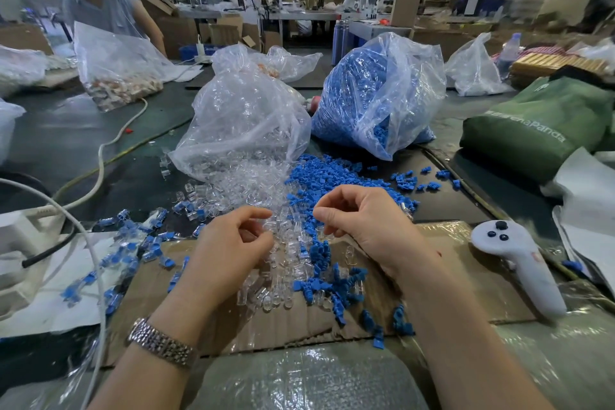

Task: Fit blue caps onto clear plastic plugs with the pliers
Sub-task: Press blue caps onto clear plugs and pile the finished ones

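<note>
A heap of clear plastic plugs [283, 256] lies on a cardboard sheet [459, 296] in front of me. Loose blue caps [319, 176] spread to its right and behind it. My left hand [229, 243] hovers over the clear heap with curled fingers, thumb near the forefinger. My right hand [366, 220] is above the blue caps, thumb and forefinger tips together. Whether either hand holds a piece is unclear. Plugs fitted with blue caps [149, 243] lie scattered to the left. I see no pliers.
An open bag of clear plugs [246, 116] and an open bag of blue caps [376, 93] stand behind the heaps. A white controller [519, 260] lies at the right, a green bag [539, 130] behind it. White cables [100, 160] cross the left side. Another person [100, 7] works at far left.
</note>
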A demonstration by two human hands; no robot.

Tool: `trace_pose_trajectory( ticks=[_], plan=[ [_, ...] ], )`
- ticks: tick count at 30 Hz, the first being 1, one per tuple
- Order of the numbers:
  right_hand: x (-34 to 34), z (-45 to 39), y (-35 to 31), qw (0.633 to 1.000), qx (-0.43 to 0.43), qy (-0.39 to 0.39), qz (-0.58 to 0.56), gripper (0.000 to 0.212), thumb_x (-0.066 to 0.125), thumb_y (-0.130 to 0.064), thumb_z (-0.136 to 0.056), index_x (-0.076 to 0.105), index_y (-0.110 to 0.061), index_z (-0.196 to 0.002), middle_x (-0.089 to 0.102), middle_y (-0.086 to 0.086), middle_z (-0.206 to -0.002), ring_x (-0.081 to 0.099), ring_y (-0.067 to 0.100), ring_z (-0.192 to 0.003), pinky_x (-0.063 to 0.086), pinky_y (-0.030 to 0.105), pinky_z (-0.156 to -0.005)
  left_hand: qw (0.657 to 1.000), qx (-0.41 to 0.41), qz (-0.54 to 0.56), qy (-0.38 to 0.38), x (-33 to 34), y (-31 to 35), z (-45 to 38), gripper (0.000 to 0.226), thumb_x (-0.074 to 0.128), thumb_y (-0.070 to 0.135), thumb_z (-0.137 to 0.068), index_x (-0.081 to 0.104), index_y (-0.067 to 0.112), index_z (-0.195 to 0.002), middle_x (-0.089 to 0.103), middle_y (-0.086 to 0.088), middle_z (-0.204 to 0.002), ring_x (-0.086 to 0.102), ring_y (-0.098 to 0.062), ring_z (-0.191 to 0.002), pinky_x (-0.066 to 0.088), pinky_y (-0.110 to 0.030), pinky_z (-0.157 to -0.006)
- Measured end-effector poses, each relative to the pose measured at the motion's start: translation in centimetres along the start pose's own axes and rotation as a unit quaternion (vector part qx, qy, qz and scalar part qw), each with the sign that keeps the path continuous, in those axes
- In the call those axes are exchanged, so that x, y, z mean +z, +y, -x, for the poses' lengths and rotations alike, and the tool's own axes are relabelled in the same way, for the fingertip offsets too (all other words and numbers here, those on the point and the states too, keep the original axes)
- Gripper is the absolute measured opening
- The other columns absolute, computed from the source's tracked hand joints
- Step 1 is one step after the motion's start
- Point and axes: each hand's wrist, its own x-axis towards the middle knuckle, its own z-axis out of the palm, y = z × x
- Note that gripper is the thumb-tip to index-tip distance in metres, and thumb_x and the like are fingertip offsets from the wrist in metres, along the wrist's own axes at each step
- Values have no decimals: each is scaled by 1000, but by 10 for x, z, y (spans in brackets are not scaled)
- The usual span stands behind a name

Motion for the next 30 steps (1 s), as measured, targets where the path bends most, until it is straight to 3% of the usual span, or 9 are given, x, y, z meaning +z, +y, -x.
trace_pose_trajectory(
  ticks=[5,9,11,14,18,23,27,30],
  plan=[
    [1,1,-1,999,-13,-11,-41,4,78,-17,-89,75,-15,-91,76,1,-79,72,12,-72,58,23,-71,983,-61,172,-37,-2,6,2,5,75,13,-88,75,15,-93,78,-2,-81,75,-16,-75,57,-16,-63],
    [3,1,-2,997,-26,-21,-69,6,79,-17,-88,75,-14,-92,75,-1,-75,68,11,-66,56,20,-66,957,-62,278,-51,-11,5,0,28,83,36,-65,80,21,-89,75,1,-83,64,-8,-63,54,-19,-59],
    [4,1,-2,996,-32,-23,-81,6,77,-18,-89,75,-14,-92,75,1,-76,69,11,-67,56,21,-65,919,-85,379,-66,-12,2,-2,31,84,30,-65,80,13,-91,69,-4,-80,58,-9,-64,51,-21,-57],
    [6,1,-3,993,-53,-27,-99,6,74,-15,-92,73,-10,-96,76,5,-81,73,16,-73,57,23,-67,875,-100,463,-96,-12,2,-3,25,78,12,-73,74,4,-96,69,-13,-83,64,-16,-68,55,-22,-58],
    [10,2,-4,993,-94,-29,-68,6,71,-13,-95,71,-10,-99,75,5,-83,72,15,-75,56,24,-68,863,-106,481,-111,-11,6,-1,27,74,-1,-74,67,-1,-100,73,-21,-96,73,-26,-81,60,-26,-68],
    [12,5,-5,991,-125,-45,-21,3,71,-14,-95,72,-14,-98,74,1,-83,68,6,-75,53,17,-73,870,-84,475,-100,-9,11,1,21,77,-4,-66,74,7,-84,73,-15,-91,73,-26,-86,61,-28,-73],
    [15,6,-6,988,-145,-44,4,3,71,-16,-95,72,-19,-96,73,-1,-85,69,10,-80,59,31,-85,877,-65,465,-104,-7,13,3,17,77,-2,-67,76,10,-78,72,-14,-89,72,-24,-85,60,-26,-76],
    [16,6,-6,985,-165,-45,21,6,70,-16,-96,71,-22,-94,72,-2,-85,68,13,-82,58,37,-86,859,-64,496,-114,-7,14,3,14,77,0,-71,78,6,-83,74,-16,-95,74,-26,-90,60,-27,-79]
  ],
)
